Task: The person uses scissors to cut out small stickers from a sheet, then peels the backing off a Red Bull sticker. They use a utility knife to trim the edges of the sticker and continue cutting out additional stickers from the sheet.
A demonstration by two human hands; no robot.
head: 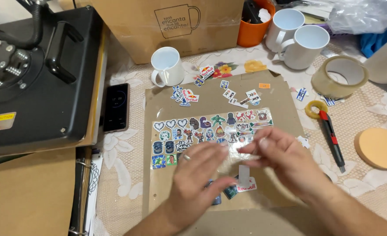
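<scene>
Far left I have the black heat press (36, 74) parked on its brown board, and just beside it a dark phone (116, 107) lying flat. Neither is in my way.

Moving in, a white mug (167, 66) stands upright above the brown cardboard sheet (281, 94), and on that sheet lies the clear film of small cut stickers (202, 131), rows of hearts, faces and cartoon figures.

My left hand (198, 175) sits over the lower part of the film, fingers curled in narrow, a ring showing; motion blur keeps me from telling whether it pinches anything. My right hand (281, 155) meets it from the other side, fingertips drawn close on a small pale sticker strip (244, 174) that hangs just above a red-and-white sticker (246, 187) on the cardboard.

To do this well, I judge the strip should be held by its edges only, kept taut between both hands, and lowered squarely so it does not catch neighbouring stickers.

Further right lie a red utility knife (332, 135), a roll of clear tape (340, 76) and an orange round pad (380, 147), all well apart from my hands.
</scene>
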